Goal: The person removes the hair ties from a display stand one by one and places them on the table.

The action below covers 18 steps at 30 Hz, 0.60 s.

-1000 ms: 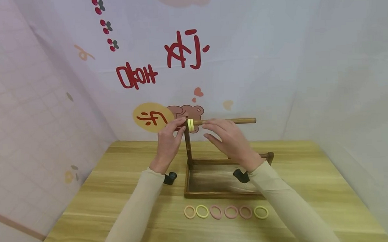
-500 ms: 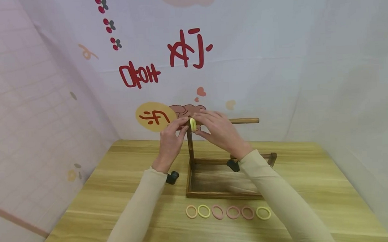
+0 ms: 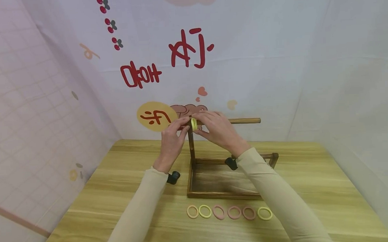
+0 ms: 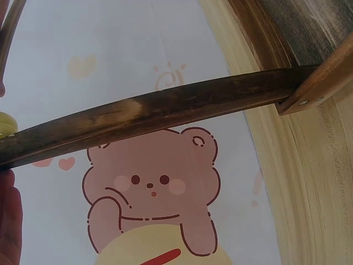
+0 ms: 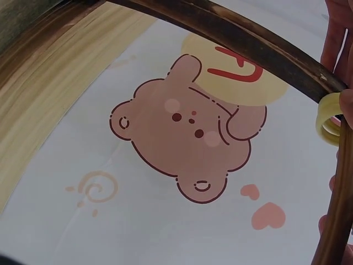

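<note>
A dark wooden rack (image 3: 191, 146) stands on the table, with an upright post and a horizontal rod (image 3: 246, 121) reaching right from its top. Two yellow hair ties (image 3: 194, 124) hang side by side on the rod, close against the post. My left hand (image 3: 171, 142) holds the post's top between fingers and thumb. With its fingers above and thumb below, my right hand (image 3: 218, 130) pinches the hair ties; a fingertip touches a yellow hair tie (image 5: 328, 118) in the right wrist view. Only parts of the left fingers (image 4: 10, 221) show at the left wrist view's edge.
Below the rod lies the rack's tray base (image 3: 223, 196). In front of it, a row of several hair ties, including an orange one (image 3: 193, 211), a pink one (image 3: 234, 212) and a yellow one (image 3: 265, 213), lies on the wooden table (image 3: 146, 224). A printed cloth (image 3: 260, 71) hangs behind.
My right hand has slid left along the rod to the yellow hair ties, which now sit closer together. The left hand stays at the post; the view has shifted slightly.
</note>
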Each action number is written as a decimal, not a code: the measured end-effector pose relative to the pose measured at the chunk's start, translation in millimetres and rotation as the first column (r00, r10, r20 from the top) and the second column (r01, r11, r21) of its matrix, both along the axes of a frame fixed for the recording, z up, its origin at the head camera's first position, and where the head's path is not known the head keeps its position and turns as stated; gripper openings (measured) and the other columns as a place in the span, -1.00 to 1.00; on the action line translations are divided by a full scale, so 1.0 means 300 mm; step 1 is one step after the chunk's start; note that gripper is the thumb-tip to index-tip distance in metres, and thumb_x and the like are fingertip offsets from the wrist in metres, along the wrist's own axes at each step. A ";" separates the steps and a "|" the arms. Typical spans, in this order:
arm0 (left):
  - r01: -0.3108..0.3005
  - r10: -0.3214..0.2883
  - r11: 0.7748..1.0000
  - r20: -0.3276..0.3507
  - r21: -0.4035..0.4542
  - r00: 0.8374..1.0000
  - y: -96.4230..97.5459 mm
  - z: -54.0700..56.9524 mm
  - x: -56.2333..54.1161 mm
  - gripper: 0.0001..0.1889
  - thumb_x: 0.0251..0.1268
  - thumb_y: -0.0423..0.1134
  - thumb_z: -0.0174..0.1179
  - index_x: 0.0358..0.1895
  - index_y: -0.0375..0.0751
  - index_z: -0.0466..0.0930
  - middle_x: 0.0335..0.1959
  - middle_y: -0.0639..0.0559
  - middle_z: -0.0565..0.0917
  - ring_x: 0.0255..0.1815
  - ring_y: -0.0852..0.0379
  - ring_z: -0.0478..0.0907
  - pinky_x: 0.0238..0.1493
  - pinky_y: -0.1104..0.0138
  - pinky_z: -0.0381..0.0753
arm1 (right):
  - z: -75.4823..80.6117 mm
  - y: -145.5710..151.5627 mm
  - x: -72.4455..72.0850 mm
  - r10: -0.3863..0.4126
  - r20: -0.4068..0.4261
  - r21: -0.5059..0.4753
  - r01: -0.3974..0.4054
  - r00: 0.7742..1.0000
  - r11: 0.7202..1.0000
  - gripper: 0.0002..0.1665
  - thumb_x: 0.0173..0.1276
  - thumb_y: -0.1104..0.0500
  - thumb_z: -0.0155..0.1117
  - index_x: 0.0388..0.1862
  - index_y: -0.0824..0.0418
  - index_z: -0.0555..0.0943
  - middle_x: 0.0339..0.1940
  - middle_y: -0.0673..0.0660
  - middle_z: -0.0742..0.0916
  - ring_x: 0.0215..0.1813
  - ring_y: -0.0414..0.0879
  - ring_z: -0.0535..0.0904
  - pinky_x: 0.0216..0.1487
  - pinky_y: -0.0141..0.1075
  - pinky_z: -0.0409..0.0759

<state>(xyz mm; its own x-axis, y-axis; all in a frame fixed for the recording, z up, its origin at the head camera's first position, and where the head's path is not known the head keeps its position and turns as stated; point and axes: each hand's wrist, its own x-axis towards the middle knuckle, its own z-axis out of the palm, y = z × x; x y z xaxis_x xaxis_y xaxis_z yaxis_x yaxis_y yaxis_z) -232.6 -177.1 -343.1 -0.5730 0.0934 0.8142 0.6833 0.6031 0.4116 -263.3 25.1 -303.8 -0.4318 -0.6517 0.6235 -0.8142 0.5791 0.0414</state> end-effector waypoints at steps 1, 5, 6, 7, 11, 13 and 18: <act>-0.002 0.002 1.000 0.002 0.000 1.000 0.001 0.000 0.000 -0.71 0.41 -0.44 0.30 0.15 -0.36 0.69 0.09 -0.21 0.74 -0.09 -0.10 0.77 -0.01 0.16 0.77 | -0.001 0.000 -0.001 -0.002 0.002 0.002 0.002 1.000 1.000 -0.31 0.32 0.03 0.56 0.36 0.24 0.59 0.24 0.15 0.73 0.30 0.09 0.62 0.31 0.06 0.55; -0.004 0.004 1.000 0.011 0.005 1.000 0.002 0.000 0.003 -0.71 0.40 -0.44 0.31 0.14 -0.37 0.70 0.09 -0.22 0.74 -0.09 -0.11 0.77 -0.03 0.14 0.78 | -0.002 -0.002 -0.001 -0.008 0.014 0.011 0.008 1.000 1.000 -0.33 0.34 0.03 0.54 0.36 0.24 0.58 0.23 0.16 0.73 0.29 0.08 0.63 0.31 0.06 0.55; -0.007 0.007 1.000 0.015 0.006 1.000 0.002 0.000 0.003 -0.71 0.40 -0.44 0.31 0.14 -0.37 0.70 0.09 -0.22 0.74 -0.09 -0.11 0.77 -0.03 0.13 0.78 | -0.002 -0.003 0.000 -0.010 0.018 0.011 0.010 1.000 1.000 -0.33 0.34 0.04 0.54 0.36 0.24 0.58 0.23 0.16 0.74 0.28 0.08 0.63 0.30 0.06 0.55; -0.007 0.007 1.000 0.017 0.008 1.000 0.002 0.001 0.004 -0.71 0.40 -0.44 0.31 0.14 -0.37 0.70 0.09 -0.22 0.74 -0.09 -0.11 0.77 -0.03 0.13 0.78 | -0.001 -0.004 0.000 -0.013 0.019 0.013 0.013 1.000 1.000 -0.33 0.35 0.04 0.54 0.36 0.24 0.58 0.23 0.15 0.74 0.28 0.08 0.63 0.30 0.06 0.56; -0.010 0.009 1.000 0.026 0.010 1.000 0.003 0.006 0.005 -0.70 0.41 -0.42 0.31 0.15 -0.35 0.70 0.10 -0.20 0.74 -0.08 -0.11 0.77 -0.01 0.12 0.77 | 0.002 -0.006 0.002 -0.020 0.012 0.001 0.020 1.000 1.000 -0.35 0.33 0.06 0.55 0.34 0.24 0.60 0.20 0.15 0.75 0.26 0.07 0.64 0.27 0.06 0.57; -0.009 0.009 1.000 0.025 0.010 1.000 0.003 0.008 0.005 -0.70 0.41 -0.41 0.31 0.16 -0.35 0.70 0.10 -0.19 0.75 -0.07 -0.10 0.77 0.00 0.13 0.77 | 0.004 -0.006 0.003 -0.019 0.004 -0.005 0.019 1.000 1.000 -0.36 0.33 0.06 0.55 0.33 0.24 0.61 0.19 0.16 0.75 0.25 0.07 0.65 0.26 0.06 0.58; -0.007 0.007 1.000 0.021 0.005 1.000 0.002 0.009 0.005 -0.70 0.40 -0.41 0.32 0.15 -0.35 0.70 0.10 -0.19 0.75 -0.07 -0.09 0.77 -0.01 0.13 0.77 | 0.001 -0.004 0.003 -0.006 -0.014 -0.019 0.006 1.000 1.000 -0.39 0.30 0.08 0.58 0.28 0.24 0.64 0.16 0.16 0.76 0.23 0.08 0.65 0.25 0.08 0.58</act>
<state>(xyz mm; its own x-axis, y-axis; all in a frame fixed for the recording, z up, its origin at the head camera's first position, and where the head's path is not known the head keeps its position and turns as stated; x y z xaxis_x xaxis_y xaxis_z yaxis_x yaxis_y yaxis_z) -231.0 -176.5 -340.5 -0.5905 0.0857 0.8025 0.6705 0.6055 0.4287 -262.4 23.9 -303.6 -0.4272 -0.6368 0.6419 -0.8100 0.5850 0.0412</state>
